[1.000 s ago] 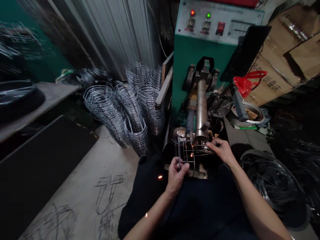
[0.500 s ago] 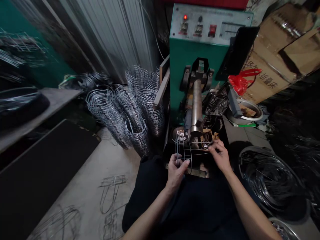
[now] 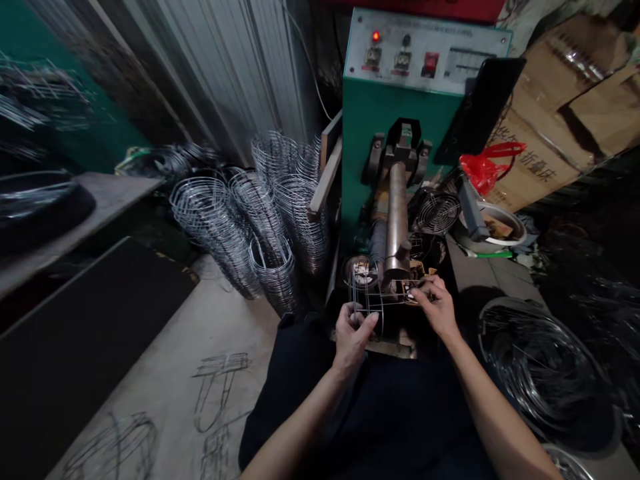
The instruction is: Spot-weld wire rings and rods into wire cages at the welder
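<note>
My left hand (image 3: 354,337) is closed round the left side of a thin wire frame (image 3: 368,300), thumb on its near edge. My right hand (image 3: 436,303) pinches a thin wire (image 3: 400,283) at the frame's right; whether this wire is joined to the frame I cannot tell. Both hands hold the work low in front of my lap, just under the blunt end of the round metal arm (image 3: 397,220) of a green machine (image 3: 367,120). Wires of the frame cross close to that end, and contact is hard to make out.
Tall stacks of wire baskets (image 3: 215,227) stand on the left. Bent wire pieces (image 3: 220,383) lie on the floor. To the right are a basin of black wires (image 3: 545,367), a white bucket (image 3: 517,230), a red plastic bag (image 3: 483,170) and a cardboard box (image 3: 550,100).
The wire frame has risen slightly towards the machine arm's end and tilted a little. My right hand has shifted slightly left. Both hands keep their holds; the whole view has shifted slightly.
</note>
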Available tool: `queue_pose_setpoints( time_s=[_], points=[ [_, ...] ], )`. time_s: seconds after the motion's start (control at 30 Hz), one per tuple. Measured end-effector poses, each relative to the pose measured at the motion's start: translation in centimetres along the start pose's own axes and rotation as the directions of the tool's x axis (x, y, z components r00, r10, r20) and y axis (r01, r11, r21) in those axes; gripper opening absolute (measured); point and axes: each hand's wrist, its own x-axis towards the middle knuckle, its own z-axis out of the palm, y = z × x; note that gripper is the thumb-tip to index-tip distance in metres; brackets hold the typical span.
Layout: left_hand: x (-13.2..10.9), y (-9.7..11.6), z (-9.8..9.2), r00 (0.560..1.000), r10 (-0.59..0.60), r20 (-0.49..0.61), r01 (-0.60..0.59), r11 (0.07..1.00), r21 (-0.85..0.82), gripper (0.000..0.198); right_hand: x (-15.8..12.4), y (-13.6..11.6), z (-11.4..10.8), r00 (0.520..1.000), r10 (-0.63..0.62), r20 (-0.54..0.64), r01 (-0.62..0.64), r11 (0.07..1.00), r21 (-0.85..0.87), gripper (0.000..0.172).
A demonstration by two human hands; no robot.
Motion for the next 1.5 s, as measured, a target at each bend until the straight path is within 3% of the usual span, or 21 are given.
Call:
queue_pose_setpoints(
  time_s=[0.3,0.67,0.8,0.9,0.93,1.0,1.03,1.07,1.1,1.13,1.2,1.23,1.3,1.37,1.43,1.5],
  points=[
    [1.7,-0.5,0.4,1.0,0.003,-0.007,-0.003,1.0,0.007,0.043,1.1,0.9,0.1,0.999,0.01,-0.031,-0.01,1.0,-0.001,0.039],
    [1.4,0.0,0.5,1.0,-0.005,0.014,0.006,1.0,-0.024,0.046,0.7,0.8,0.1,0.998,-0.008,-0.061,0.007,1.0,-0.026,0.04],
    [-2.0,0.1,1.0,0.998,-0.062,0.016,0.062,0.997,-0.049,0.046,-2.3,1.0,-0.7,0.984,0.09,-0.152,-0.069,0.988,0.136,0.029],
    [-7.3,-0.6,0.1,0.982,-0.185,0.029,0.187,0.97,-0.156,0.042,-6.6,1.7,-2.2,0.955,0.209,-0.212,-0.181,0.973,0.145,0.043],
    [-9.2,-0.8,-0.9,0.972,-0.225,0.059,0.232,0.956,-0.177,0.042,-8.1,1.8,-3.0,0.95,0.251,-0.185,-0.23,0.965,0.127,0.044],
    [-12.6,-0.7,-4.1,0.924,-0.312,0.22,0.341,0.934,-0.106,0.043,-10.2,1.4,-4.5,0.945,0.322,-0.064,-0.315,0.943,0.105,0.045],
    [-13.6,-0.3,-6.0,0.861,-0.367,0.351,0.387,0.922,0.015,0.043,-10.9,0.9,-5.2,0.938,0.345,0.034,-0.347,0.933,0.098,0.044],
    [-14.0,0.4,-8.0,0.752,-0.458,0.473,0.411,0.888,0.207,0.04,-11.1,0.2,-5.6,0.921,0.357,0.157,-0.372,0.924,0.083,0.044],
    [-13.8,1.2,-9.7,0.674,-0.544,0.499,0.396,0.837,0.378,0.037,-10.9,-0.5,-5.7,0.89,0.354,0.287,-0.385,0.921,0.057,0.043],
    [-12.8,2.1,-10.9,0.681,-0.582,0.445,0.366,0.796,0.482,0.035,-10.5,-1.3,-5.5,0.842,0.345,0.415,-0.39,0.92,0.025,0.042],
    [-9.7,3.3,-11.3,0.836,-0.412,0.362,0.138,0.797,0.588,0.034,-9.2,-2.5,-4.3,0.747,0.3,0.593,-0.354,0.935,-0.027,0.041],
    [-7.8,3.6,-10.5,0.876,-0.292,0.384,0.003,0.799,0.601,0.04,-8.6,-2.9,-3.4,0.731,0.275,0.625,-0.317,0.947,-0.047,0.04],
    [-4.7,3.2,-7.8,0.873,-0.145,0.465,-0.219,0.737,0.64,0.043,-8.0,-3.5,-1.6,0.766,0.22,0.604,-0.216,0.973,-0.082,0.035],
    [-2.9,2.2,-5.0,0.842,-0.038,0.538,-0.422,0.576,0.7,0.032,-8.7,-3.6,-0.4,0.834,0.176,0.524,-0.143,0.984,-0.102,0.032],
    [-2.3,0.9,-3.1,0.829,0.028,0.559,-0.509,0.453,0.732,0.022,-10.4,-3.1,-0.3,0.896,0.174,0.408,-0.138,0.984,-0.116,0.035],
    [-2.5,-0.3,-2.4,0.836,0.065,0.545,-0.519,0.415,0.747,0.021,-12.3,-2.2,-0.7,0.933,0.201,0.299,-0.165,0.976,-0.144,0.039]
  ],
)
